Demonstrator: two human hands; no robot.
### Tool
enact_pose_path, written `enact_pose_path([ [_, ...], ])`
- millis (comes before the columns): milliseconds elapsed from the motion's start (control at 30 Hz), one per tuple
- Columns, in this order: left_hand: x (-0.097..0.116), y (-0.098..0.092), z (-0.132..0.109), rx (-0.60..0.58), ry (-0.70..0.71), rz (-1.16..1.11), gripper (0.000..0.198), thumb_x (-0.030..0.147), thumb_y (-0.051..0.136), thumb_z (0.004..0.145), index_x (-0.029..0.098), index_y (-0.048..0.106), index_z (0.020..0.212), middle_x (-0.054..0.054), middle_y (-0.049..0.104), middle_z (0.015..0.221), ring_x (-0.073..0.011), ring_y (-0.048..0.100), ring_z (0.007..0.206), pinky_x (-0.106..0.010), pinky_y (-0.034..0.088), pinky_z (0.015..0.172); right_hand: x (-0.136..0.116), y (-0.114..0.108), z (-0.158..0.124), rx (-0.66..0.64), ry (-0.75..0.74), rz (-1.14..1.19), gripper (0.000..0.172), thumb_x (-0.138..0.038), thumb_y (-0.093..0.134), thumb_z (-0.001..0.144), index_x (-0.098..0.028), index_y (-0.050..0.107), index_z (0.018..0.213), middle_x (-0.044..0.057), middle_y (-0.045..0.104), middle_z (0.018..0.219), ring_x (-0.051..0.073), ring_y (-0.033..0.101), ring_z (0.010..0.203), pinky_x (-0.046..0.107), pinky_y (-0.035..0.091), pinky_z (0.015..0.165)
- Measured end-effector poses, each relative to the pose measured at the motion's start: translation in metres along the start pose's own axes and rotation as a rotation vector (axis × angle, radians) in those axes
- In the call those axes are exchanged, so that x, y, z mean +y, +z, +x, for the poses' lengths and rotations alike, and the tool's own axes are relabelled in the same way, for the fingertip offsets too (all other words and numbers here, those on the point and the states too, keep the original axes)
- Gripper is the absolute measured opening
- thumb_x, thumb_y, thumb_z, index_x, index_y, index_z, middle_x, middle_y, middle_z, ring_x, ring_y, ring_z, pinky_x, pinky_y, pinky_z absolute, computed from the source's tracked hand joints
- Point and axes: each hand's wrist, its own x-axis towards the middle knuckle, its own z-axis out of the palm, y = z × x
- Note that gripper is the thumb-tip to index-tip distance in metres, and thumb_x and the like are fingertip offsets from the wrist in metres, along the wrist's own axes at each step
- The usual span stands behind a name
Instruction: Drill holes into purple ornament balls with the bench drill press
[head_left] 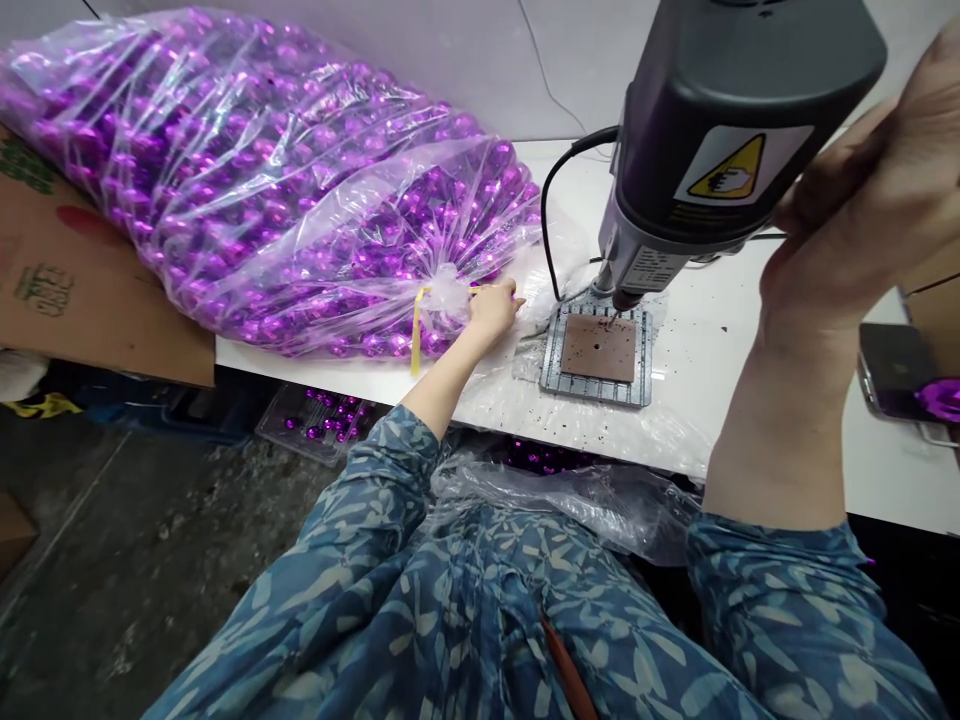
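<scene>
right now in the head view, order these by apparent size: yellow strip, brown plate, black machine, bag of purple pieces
1. Bag of purple pieces
2. Black machine, though nearness may enlarge it
3. Brown plate
4. Yellow strip

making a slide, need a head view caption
Left hand by the tied clear plastic bag of shiny purple beads; right hand beside the black-and-grey drill press.

White table [697, 350], clear bag [300, 200], drill press [652, 230]
</scene>
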Motion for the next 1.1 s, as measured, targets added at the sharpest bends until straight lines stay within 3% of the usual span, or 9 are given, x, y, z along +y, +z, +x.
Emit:
enact_pose_path([
  [100, -0.013, 0.002, -0.01, 0.079, 0.079, -0.336, 0.024, 0.018, 0.081, 0.094, 0.022, 0.077, 0.117, -0.016, 0.075, 0.129, -0.0389, 0.073, 0.129, -0.057, 0.053, 0.118, -0.01, 0.003, 0.0, 0.016, 0.003, 0.044, 0.073, -0.084, 0.065, 0.065, -0.024, 0.023, 0.067, -0.008, 0.02, 0.05, 0.004, 0.035, 0.042, 0.029, 0.02, 0.045],
  [200, -0.019, 0.001, -0.03, 0.117, 0.152, -0.813, 0.039, 0.025, 0.088, 0.09, 0.027, 0.073, 0.126, -0.011, 0.072, 0.136, -0.0309, 0.073, 0.126, -0.052, 0.054, 0.12, -0.016, 0.005, -0.001, -0.005, 0.012, 0.01, 0.076, -0.081, 0.064, 0.067, -0.022, 0.015, 0.068, -0.007, 0.018, 0.05, 0.001, 0.034, 0.042, 0.026, 0.019, 0.044],
  [300, -0.015, 0.006, -0.054, -0.064, 0.113, -1.29, 0.05, 0.038, 0.092, 0.087, 0.028, 0.069, 0.131, -0.009, 0.075, 0.133, -0.0258, 0.076, 0.12, -0.048, 0.059, 0.116, -0.016, 0.004, -0.002, -0.019, -0.009, -0.014, 0.072, -0.079, 0.06, 0.073, -0.021, 0.017, 0.067, -0.007, 0.021, 0.049, 0.0, 0.034, 0.042, 0.025, 0.019, 0.044],
  [400, -0.004, 0.022, -0.067, -0.295, 0.01, -1.553, 0.049, 0.044, 0.095, 0.084, 0.023, 0.069, 0.12, -0.009, 0.08, 0.123, -0.0226, 0.079, 0.11, -0.047, 0.062, 0.111, -0.013, 0.003, -0.004, -0.031, -0.029, -0.029, 0.07, -0.077, 0.058, 0.077, -0.021, 0.018, 0.068, -0.007, 0.023, 0.05, -0.001, 0.035, 0.042, 0.024, 0.019, 0.045],
  [467, 0.005, 0.036, -0.066, -0.31, -0.026, -1.572, 0.052, 0.046, 0.097, 0.082, 0.021, 0.067, 0.116, -0.008, 0.082, 0.116, -0.0206, 0.08, 0.104, -0.043, 0.063, 0.105, -0.012, 0.002, -0.004, -0.041, -0.046, -0.026, 0.07, -0.077, 0.057, 0.079, -0.021, 0.016, 0.069, -0.007, 0.023, 0.05, -0.001, 0.034, 0.042, 0.023, 0.019, 0.045],
  [600, 0.019, 0.058, -0.049, -0.169, 0.043, -1.462, 0.058, 0.047, 0.101, 0.077, 0.021, 0.067, 0.116, -0.006, 0.084, 0.109, -0.0199, 0.079, 0.102, -0.038, 0.06, 0.099, -0.013, 0.001, -0.002, -0.042, -0.038, -0.008, 0.073, -0.079, 0.061, 0.075, -0.021, 0.017, 0.069, -0.008, 0.023, 0.05, 0.0, 0.034, 0.041, 0.025, 0.019, 0.044],
  [800, 0.026, 0.072, -0.039, -0.159, 0.211, -1.285, 0.06, 0.052, 0.1, 0.08, 0.023, 0.065, 0.119, -0.011, 0.082, 0.12, -0.0263, 0.077, 0.119, -0.045, 0.059, 0.106, -0.008, 0.0, -0.002, -0.011, -0.058, 0.017, 0.068, -0.076, 0.065, 0.079, -0.022, 0.024, 0.069, -0.008, 0.027, 0.049, 0.002, 0.035, 0.041, 0.025, 0.023, 0.047],
  [1100, 0.032, 0.097, -0.028, -0.163, 0.391, -1.118, 0.057, 0.054, 0.095, 0.086, 0.023, 0.062, 0.12, -0.013, 0.077, 0.13, -0.0305, 0.076, 0.125, -0.052, 0.059, 0.11, -0.009, 0.001, -0.004, -0.031, -0.069, 0.032, 0.066, -0.075, 0.062, 0.08, -0.021, 0.025, 0.069, -0.009, 0.02, 0.05, 0.002, 0.036, 0.041, 0.022, 0.024, 0.045],
])
